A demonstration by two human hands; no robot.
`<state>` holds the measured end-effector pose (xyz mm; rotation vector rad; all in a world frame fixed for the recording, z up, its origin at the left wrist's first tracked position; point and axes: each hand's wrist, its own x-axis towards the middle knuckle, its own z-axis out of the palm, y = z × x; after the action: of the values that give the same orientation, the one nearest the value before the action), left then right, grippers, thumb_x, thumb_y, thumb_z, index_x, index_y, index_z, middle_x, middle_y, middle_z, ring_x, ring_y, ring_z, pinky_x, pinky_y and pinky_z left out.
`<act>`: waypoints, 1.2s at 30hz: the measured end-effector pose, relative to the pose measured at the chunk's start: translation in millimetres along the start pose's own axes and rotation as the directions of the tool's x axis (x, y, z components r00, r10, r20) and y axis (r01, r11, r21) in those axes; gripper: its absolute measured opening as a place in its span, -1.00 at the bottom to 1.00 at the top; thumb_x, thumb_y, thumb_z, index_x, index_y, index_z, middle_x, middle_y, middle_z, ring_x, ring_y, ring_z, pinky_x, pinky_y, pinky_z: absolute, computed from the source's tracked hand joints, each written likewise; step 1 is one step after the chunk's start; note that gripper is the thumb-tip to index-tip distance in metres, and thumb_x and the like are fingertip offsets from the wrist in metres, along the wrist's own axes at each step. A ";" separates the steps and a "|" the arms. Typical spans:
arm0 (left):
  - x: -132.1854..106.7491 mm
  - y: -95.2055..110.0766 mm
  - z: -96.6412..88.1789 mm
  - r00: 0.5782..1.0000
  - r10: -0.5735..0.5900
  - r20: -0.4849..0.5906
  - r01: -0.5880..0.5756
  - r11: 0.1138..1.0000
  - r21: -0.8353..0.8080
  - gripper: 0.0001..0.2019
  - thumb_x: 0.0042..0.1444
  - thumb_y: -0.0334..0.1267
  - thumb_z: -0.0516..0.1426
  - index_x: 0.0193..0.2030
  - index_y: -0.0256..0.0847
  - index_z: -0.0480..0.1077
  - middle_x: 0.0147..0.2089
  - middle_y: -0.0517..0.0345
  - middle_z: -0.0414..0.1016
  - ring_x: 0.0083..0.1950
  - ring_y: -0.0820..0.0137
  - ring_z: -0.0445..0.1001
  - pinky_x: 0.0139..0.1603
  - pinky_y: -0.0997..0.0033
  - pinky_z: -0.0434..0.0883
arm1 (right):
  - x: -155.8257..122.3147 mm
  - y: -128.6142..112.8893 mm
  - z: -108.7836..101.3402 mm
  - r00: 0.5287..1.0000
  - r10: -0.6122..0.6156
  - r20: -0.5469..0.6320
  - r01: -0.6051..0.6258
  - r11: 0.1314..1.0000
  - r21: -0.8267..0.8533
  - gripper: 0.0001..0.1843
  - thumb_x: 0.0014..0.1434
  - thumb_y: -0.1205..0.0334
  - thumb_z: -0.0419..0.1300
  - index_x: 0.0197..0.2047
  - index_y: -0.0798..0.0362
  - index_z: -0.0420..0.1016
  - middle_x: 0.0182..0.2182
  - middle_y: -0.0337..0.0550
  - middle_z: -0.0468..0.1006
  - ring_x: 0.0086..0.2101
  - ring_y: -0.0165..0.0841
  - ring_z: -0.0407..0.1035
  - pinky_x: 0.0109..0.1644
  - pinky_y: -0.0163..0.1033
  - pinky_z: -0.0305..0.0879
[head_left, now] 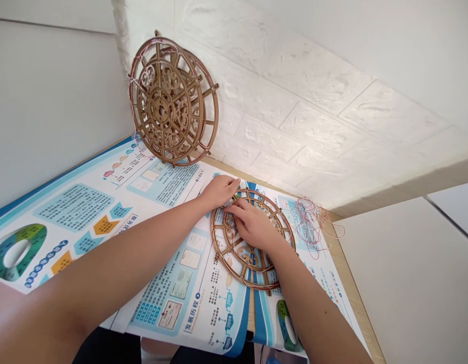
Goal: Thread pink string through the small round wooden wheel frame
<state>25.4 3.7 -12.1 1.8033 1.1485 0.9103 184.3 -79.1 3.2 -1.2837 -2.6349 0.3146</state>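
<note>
A round bronze-coloured openwork frame (249, 277) with scrollwork and spokes lies flat in front of me, thin pinkish wire running along its rings. At its far left edge, my left hand (220, 192) curls its fingers down over the rim. My right hand (252, 225) reaches across the frame from the right, its fingertips closed together near the inner ring beside the left hand. What the right fingertips pinch is hidden. A loose tangle of pink and white wire (310, 222) lies to the right of the frame, on the printed sheet.
Similar round frames (169, 106), stacked together, lean upright against the white brick-patterned wall (279, 76) at the back left. Printed sheets (75, 205) cover the wooden table (338, 225). White panels (416, 273) stand at the right and left.
</note>
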 end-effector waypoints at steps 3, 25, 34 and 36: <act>0.6 -0.7 0.8 1.000 0.013 -0.010 -0.013 1.000 0.005 -0.55 0.28 -0.07 -0.08 -0.62 -0.18 0.14 -0.59 0.19 0.19 -0.47 0.37 0.20 -0.38 0.31 0.06 | 0.2 -0.2 1.1 1.000 -0.004 0.006 0.005 0.999 -0.041 -0.57 0.30 0.46 -0.03 0.14 0.00 0.44 -0.09 -0.05 0.43 -0.19 -0.27 0.36 -0.13 -0.18 0.30; 1.0 -2.3 2.3 1.000 -0.018 -0.013 0.018 1.000 0.016 -0.56 0.28 -0.08 -0.07 -0.62 -0.17 0.14 -0.58 0.18 0.23 -0.46 0.37 0.22 -0.37 0.31 0.08 | 1.3 -7.3 -0.2 0.999 0.036 0.034 -0.032 0.992 -0.123 -0.57 0.25 0.48 -0.02 0.12 0.03 0.41 -0.11 -0.02 0.42 -0.24 -0.25 0.35 -0.29 -0.22 0.23; 0.7 -1.5 0.8 1.000 0.003 -0.012 -0.003 1.000 0.022 -0.55 0.28 -0.08 -0.07 -0.63 -0.17 0.10 -0.61 0.21 0.16 -0.48 0.38 0.17 -0.37 0.31 0.06 | 0.8 -0.8 2.6 0.995 0.075 -0.063 -0.069 0.994 0.083 -0.76 0.31 0.41 -0.02 -0.01 0.04 0.36 -0.10 -0.06 0.48 -0.20 -0.25 0.39 -0.14 -0.15 0.32; 0.2 -0.6 0.3 1.000 0.002 -0.011 -0.002 1.000 0.022 -0.55 0.29 -0.08 -0.07 -0.63 -0.17 0.10 -0.61 0.21 0.16 -0.48 0.38 0.17 -0.37 0.31 0.06 | 1.2 -0.4 2.9 0.995 0.080 -0.064 -0.074 0.993 0.091 -0.77 0.30 0.42 0.00 -0.04 0.04 0.38 -0.11 -0.07 0.48 -0.19 -0.26 0.40 -0.13 -0.15 0.33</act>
<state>25.5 4.0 -12.7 1.8190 1.1683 0.9133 182.4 -78.7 0.7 -1.3448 -2.4905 0.3883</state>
